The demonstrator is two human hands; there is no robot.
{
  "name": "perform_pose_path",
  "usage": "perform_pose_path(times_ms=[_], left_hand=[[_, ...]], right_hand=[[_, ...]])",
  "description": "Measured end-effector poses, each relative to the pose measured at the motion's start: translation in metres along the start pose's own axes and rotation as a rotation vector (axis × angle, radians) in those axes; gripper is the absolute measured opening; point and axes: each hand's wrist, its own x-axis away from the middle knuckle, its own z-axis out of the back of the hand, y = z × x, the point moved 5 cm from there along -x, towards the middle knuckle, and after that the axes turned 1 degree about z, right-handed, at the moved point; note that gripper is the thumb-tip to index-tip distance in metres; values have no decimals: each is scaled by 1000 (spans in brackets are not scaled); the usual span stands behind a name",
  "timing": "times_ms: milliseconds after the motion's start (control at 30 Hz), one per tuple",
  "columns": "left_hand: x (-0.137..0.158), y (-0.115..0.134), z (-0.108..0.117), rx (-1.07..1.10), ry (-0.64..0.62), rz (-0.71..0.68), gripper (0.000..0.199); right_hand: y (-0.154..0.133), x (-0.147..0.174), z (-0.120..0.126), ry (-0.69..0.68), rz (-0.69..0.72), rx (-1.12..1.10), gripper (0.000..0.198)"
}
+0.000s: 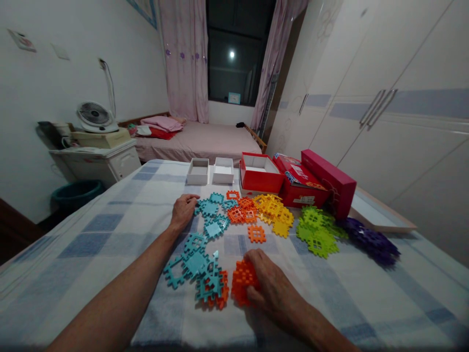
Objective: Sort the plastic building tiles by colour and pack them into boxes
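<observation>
Orange interlocking tiles (242, 283), stacked, are in your right hand (269, 282) over the near part of the worktop (120, 244). Right grip: closed on the stack, thumb nearest you, fingers at the far side. Your left hand (184, 211) rests beside the far teal tiles (209, 208); cannot tell whether its fingers hold one. Near teal cluster (196, 263) just left of your stack, other orange tiles (223, 293) partly under it. Loose orange tile (256, 233) farther out. Step in hand, by judgement: holding the orange stack together. Next move probably calls for a firm pinch; reaching the covered orange would mean lifting teal first.
</observation>
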Motion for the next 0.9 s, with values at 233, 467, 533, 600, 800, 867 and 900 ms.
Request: perform_pose_path(times_ms=[233,467,533,600,800,867,900], left_hand=[[0,-1,-1,-21,-18,-7,33],[1,2,-1,-53,-27,0,34],[0,1,-2,-57,-30,4,35],[0,0,-2,-58,-36,8,36],[0,-2,-3,-66,-45,6,37],[0,-2,-3,-73,-41,8,38],[0,-2,-2,-78,-39,9,38]], right_hand=[[21,-20,12,75,-53,86,34],[49,-55,31,255,-19,239,34],[54,-60,24,221,-23,269,33],[56,-62,18,203,-23,301,36],[54,-64,21,210,-38,243,51],[53,-62,25,243,-59,208,48],[51,-61,26,265,-64,195,47]])
